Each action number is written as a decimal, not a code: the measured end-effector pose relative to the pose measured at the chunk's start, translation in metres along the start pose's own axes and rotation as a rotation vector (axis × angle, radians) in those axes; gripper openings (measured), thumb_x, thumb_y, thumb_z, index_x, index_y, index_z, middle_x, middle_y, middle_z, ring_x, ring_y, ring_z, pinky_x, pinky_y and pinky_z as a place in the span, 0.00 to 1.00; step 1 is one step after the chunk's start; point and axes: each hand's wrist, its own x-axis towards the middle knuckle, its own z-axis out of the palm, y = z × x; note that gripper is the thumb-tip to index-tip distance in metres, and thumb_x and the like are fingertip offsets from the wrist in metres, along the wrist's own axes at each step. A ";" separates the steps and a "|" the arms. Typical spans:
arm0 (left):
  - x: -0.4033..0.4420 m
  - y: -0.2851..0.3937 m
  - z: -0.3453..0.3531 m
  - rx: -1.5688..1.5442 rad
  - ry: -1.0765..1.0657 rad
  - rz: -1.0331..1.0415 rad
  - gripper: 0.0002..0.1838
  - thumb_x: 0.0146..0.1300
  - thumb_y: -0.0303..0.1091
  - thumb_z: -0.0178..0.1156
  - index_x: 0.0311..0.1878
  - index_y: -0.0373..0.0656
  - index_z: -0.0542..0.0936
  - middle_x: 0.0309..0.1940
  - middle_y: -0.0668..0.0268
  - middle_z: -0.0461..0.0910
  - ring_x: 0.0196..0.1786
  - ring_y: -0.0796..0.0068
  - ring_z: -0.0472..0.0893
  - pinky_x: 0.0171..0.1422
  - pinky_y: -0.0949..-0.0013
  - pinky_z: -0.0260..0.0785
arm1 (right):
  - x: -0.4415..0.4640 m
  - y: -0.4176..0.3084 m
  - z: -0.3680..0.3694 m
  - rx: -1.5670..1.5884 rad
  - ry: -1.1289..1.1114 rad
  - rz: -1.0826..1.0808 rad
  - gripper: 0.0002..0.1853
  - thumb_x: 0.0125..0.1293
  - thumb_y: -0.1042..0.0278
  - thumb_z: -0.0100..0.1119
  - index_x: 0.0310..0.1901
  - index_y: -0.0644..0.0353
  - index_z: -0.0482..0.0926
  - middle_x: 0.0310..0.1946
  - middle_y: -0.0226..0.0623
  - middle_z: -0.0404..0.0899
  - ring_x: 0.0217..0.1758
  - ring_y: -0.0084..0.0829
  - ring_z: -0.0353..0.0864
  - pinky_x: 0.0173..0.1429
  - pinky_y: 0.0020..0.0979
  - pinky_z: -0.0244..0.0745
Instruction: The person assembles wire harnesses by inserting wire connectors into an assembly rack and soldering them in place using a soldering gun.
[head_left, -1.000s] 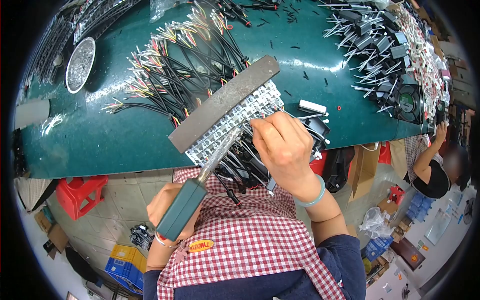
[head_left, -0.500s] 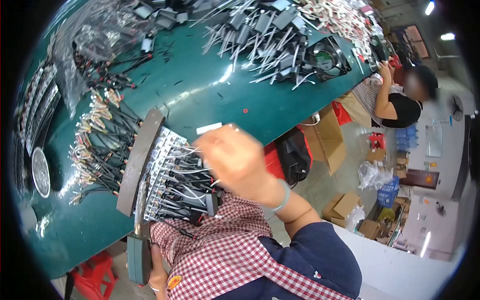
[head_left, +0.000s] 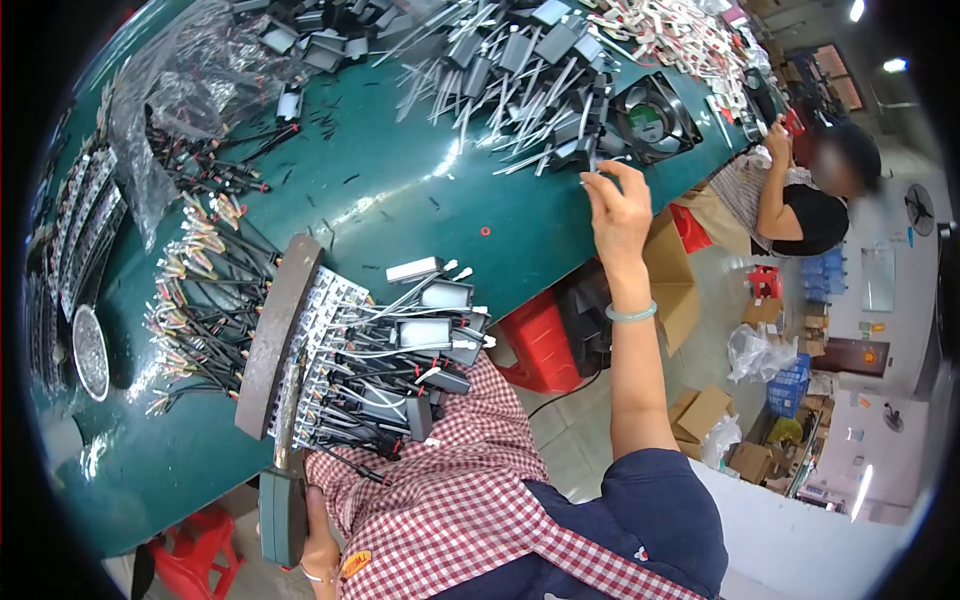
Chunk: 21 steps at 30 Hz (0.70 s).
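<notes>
My right hand [head_left: 622, 215] is at the near edge of a pile of black boxes with white leads [head_left: 520, 60]. Its thumb and fingers come together at a lead or box edge; what they pinch is too small to make out. At the lower left, my left hand [head_left: 318, 550] is around the grey-green handle [head_left: 282, 515] of a tool with a metal shaft and a curved brown plate [head_left: 282, 340]. Against that plate lies a white slotted strip [head_left: 325, 320] packed with black cables. Several black boxes with pale faces [head_left: 423, 333] hang at its right side.
A bundle of cables with bare ends [head_left: 200, 310] fans out left of the plate. Nearby are a round metal dish [head_left: 90, 352], a plastic bag [head_left: 205, 75] and a black fan [head_left: 655, 118]. A red stool [head_left: 540, 345] stands below the table edge; another person [head_left: 800, 200] sits farther right.
My right hand has moved from the cables on the strip up and right to the pile of boxes. Pale-faced boxes it covered now show. My left hand stays on the handle.
</notes>
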 end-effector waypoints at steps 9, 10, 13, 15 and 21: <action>0.010 0.006 -0.004 0.115 -0.047 0.183 0.15 0.52 0.30 0.74 0.42 0.36 0.85 0.35 0.53 0.85 0.33 0.54 0.85 0.39 0.59 0.77 | 0.034 -0.088 -0.030 0.395 0.111 -0.062 0.15 0.58 0.85 0.68 0.45 0.59 0.88 0.37 0.38 0.82 0.38 0.36 0.82 0.44 0.34 0.80; 0.009 0.005 -0.004 0.097 -0.050 0.177 0.14 0.52 0.29 0.73 0.42 0.35 0.85 0.36 0.52 0.85 0.34 0.53 0.85 0.40 0.59 0.78 | 0.036 -0.101 -0.030 0.469 0.082 -0.039 0.15 0.57 0.86 0.68 0.46 0.59 0.88 0.37 0.38 0.81 0.37 0.35 0.82 0.40 0.32 0.79; 0.008 0.000 -0.003 0.032 -0.057 0.166 0.14 0.52 0.26 0.72 0.42 0.33 0.85 0.39 0.49 0.86 0.36 0.52 0.88 0.41 0.60 0.80 | 0.043 -0.146 -0.033 0.593 0.003 -0.107 0.21 0.53 0.90 0.67 0.48 0.59 0.88 0.36 0.39 0.79 0.34 0.33 0.79 0.35 0.30 0.75; 0.004 -0.002 -0.009 0.027 -0.073 0.131 0.13 0.51 0.25 0.71 0.42 0.33 0.86 0.39 0.49 0.87 0.37 0.52 0.88 0.43 0.60 0.81 | 0.045 -0.177 -0.035 0.678 -0.081 -0.165 0.23 0.50 0.90 0.65 0.49 0.59 0.88 0.36 0.39 0.79 0.33 0.34 0.78 0.35 0.31 0.75; 0.018 0.018 -0.018 0.078 -0.073 0.229 0.13 0.50 0.23 0.72 0.41 0.32 0.86 0.39 0.49 0.87 0.40 0.52 0.89 0.47 0.60 0.82 | 0.021 -0.258 -0.035 0.876 -0.216 -0.302 0.16 0.47 0.82 0.66 0.41 0.64 0.85 0.31 0.37 0.78 0.32 0.35 0.79 0.32 0.33 0.74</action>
